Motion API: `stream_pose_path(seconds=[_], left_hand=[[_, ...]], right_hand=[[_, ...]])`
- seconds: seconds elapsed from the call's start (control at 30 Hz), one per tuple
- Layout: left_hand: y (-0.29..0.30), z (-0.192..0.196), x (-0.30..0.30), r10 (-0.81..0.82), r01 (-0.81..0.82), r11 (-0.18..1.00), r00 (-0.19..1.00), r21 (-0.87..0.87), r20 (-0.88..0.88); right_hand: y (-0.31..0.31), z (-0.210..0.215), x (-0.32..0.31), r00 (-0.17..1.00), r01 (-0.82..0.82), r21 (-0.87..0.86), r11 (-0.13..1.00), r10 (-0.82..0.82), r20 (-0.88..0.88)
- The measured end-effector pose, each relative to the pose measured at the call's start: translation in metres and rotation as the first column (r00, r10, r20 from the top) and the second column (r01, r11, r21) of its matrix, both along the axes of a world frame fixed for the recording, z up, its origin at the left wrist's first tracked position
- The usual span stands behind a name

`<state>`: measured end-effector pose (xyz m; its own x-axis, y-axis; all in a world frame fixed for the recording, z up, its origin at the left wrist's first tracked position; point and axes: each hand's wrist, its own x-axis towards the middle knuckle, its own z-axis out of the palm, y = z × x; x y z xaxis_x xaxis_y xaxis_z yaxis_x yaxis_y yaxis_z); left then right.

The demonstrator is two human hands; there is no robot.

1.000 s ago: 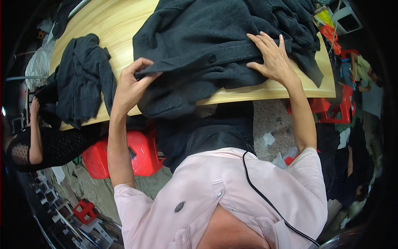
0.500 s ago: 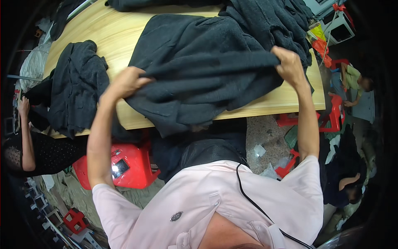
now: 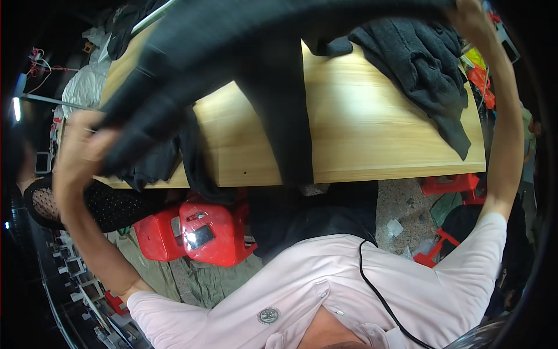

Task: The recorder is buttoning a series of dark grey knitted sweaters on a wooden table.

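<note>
A dark garment (image 3: 215, 55), blurred by motion, is stretched wide between my raised hands above the table. My left hand (image 3: 84, 145) is closed around one end of it at the left. High at the right, close to the picture's upper edge, my right hand (image 3: 472, 20) grips the other end. A long sleeve-like strip hangs from the garment down to the table's near edge. Part of the cloth runs out of the picture at the top.
On the wooden table (image 3: 366, 128) more dark cloth (image 3: 410, 72) lies at the right, some also at the left (image 3: 151, 170). A phone (image 3: 199, 237) rests on a red stool (image 3: 218, 247). Beside it is another person's dotted black sleeve (image 3: 125, 203). More red stools (image 3: 450, 184) stand right.
Both my hands have lifted and spread apart, raising the dark garment off the table. Bare wood shows where it lay.
</note>
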<state>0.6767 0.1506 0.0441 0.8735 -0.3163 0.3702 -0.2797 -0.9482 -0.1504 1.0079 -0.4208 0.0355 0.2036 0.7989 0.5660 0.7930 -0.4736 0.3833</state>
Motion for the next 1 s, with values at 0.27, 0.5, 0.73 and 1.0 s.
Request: stream_pose_path(seconds=[0.27,0.5,0.73,1.0], left_hand=[[-0.115,-0.211,0.021,-0.101,-0.182,0.897,0.805,-0.404,-0.585],[-0.099,-0.17,0.055,-0.038,-0.416,0.796,0.69,-0.439,-0.723],[-0.078,-0.252,0.017,0.063,-0.577,0.766,0.508,-0.285,-0.859],[-0.085,-0.238,0.002,0.158,-0.5,0.788,0.729,-0.36,-0.666]], right_hand=[[-0.058,-0.246,-0.103,0.525,0.009,-0.23,0.973,-0.201,-0.827],[-0.085,-0.238,-0.119,0.504,0.176,0.023,0.984,-0.07,-0.861],[-0.054,-0.221,-0.103,0.413,0.13,-0.29,0.948,-0.317,-0.854],[0.106,-0.232,0.016,0.666,0.123,0.193,0.973,0.064,-0.743]])
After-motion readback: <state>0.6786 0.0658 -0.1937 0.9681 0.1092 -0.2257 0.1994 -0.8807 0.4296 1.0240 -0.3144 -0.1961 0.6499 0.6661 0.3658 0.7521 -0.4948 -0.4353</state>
